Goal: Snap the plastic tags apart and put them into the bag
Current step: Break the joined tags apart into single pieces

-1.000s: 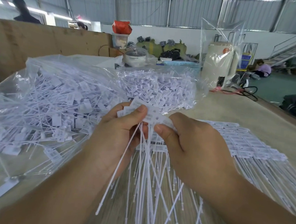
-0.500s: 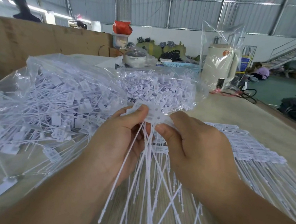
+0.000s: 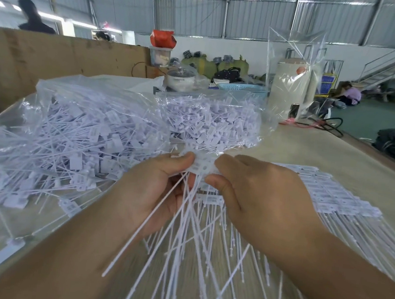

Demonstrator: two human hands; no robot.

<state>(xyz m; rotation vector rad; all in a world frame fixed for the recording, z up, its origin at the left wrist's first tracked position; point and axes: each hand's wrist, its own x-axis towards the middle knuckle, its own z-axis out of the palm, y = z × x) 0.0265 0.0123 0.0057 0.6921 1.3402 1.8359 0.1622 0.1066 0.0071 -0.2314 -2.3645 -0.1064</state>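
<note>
Blur hides the joints — I see my left hand [image 3: 155, 193] and right hand [image 3: 254, 199] pinching white tags [image 3: 200, 168] just beside the bag [image 3: 90, 138].

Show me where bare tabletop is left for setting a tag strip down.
Bare table shows on the right, between the farther bag, the cream appliance and the flat strips. Crowded: the nearer bag fills the left; the left hand and right hand grip tags mid-table.
</note>
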